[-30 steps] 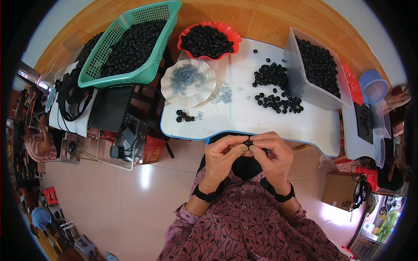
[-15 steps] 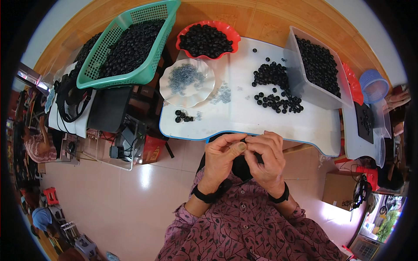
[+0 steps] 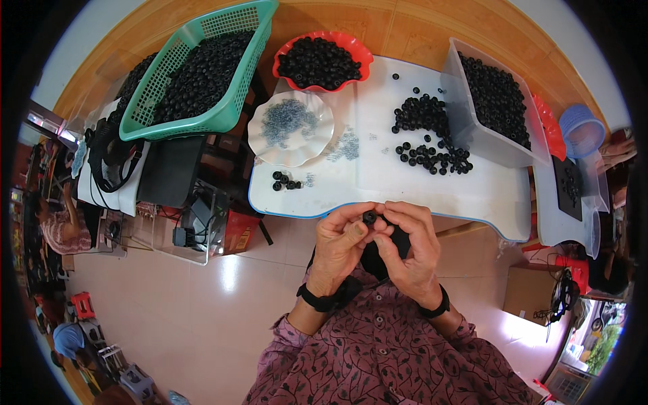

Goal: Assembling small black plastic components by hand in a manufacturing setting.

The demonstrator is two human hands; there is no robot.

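Over the near edge of the table, my two hands meet in front of my body. My left hand (image 3: 337, 241) pinches a small round black piece with a hole (image 3: 369, 218), like a bead or tiny wheel, between thumb and index finger. My right hand (image 3: 413, 246) is bent close against it, fingertips touching the left fingers; what it holds, if anything, is hidden. On the table (image 3: 378, 189) ahead lies a pile of the same black pieces (image 3: 422, 116). A white scalloped plate (image 3: 318, 145) carries many tiny clear-grey bits (image 3: 287, 123). A few black pieces (image 3: 283, 181) sit near the left edge.
A red bowl (image 3: 364, 65) and a green basket (image 3: 223, 121), both full of black pieces, stand at the back and left. A clear bin (image 3: 486, 145) of them stands at right. Beyond are a blue basket (image 3: 584, 135) and a cardboard box (image 3: 530, 290). Another person (image 3: 67, 226) sits far left.
My left fingers have turned so that the black piece now shows between them. My right thumb has moved down and a little away from the left thumb.
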